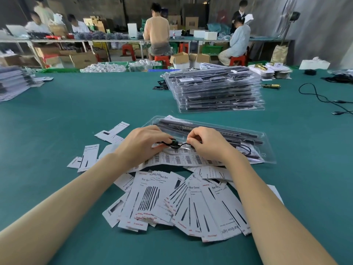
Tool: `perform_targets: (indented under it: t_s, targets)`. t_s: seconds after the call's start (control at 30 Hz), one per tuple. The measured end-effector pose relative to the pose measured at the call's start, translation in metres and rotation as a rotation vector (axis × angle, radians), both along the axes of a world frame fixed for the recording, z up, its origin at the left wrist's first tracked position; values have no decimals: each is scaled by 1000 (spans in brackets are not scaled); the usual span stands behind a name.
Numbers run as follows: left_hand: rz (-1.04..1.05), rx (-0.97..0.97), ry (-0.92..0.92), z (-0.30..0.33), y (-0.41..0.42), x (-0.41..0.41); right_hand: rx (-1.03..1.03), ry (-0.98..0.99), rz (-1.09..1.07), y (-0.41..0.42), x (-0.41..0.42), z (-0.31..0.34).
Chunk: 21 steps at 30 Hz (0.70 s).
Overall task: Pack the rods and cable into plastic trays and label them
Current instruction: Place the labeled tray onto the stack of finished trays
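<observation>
Past the paper cards [172, 203] near us, our left hand [141, 144] and right hand [206, 144] pinch the black cable [174, 145] over the barcode labels [183, 158], beside the near tray [265, 138]; loose fingers could let it uncoil.

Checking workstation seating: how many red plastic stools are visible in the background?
4. One left of the person in the orange shirt, one under them, one right, one under the light-clothed person. Others may be hidden.

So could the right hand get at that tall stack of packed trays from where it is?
Probably yes. The right hand is pinching the black cable, but only bare green table and the open tray lie before the stack; it would have to stretch.
</observation>
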<state>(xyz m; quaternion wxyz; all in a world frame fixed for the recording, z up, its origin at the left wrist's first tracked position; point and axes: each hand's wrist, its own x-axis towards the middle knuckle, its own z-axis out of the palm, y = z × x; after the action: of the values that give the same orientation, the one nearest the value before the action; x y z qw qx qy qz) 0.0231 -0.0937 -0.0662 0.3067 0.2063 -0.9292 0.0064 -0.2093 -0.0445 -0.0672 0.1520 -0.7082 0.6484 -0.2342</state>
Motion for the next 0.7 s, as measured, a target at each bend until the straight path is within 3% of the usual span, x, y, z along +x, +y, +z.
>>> perform_targets:
  t_s: [0.2, 0.37, 0.57, 0.7]
  targets:
    - [-13, -70, -100, -3, -6, 3, 18, -70, -6, 2, -1, 2]
    - [34, -240, -146, 1, -6, 6, 4, -86, -10, 3, -1, 2]
    - [127, -111, -136, -8, -1, -2, -17, -81, 3, 3, 0, 0]
    - [186, 45, -260, -7, -3, 1, -19, -75, 6, 1, -1, 0]
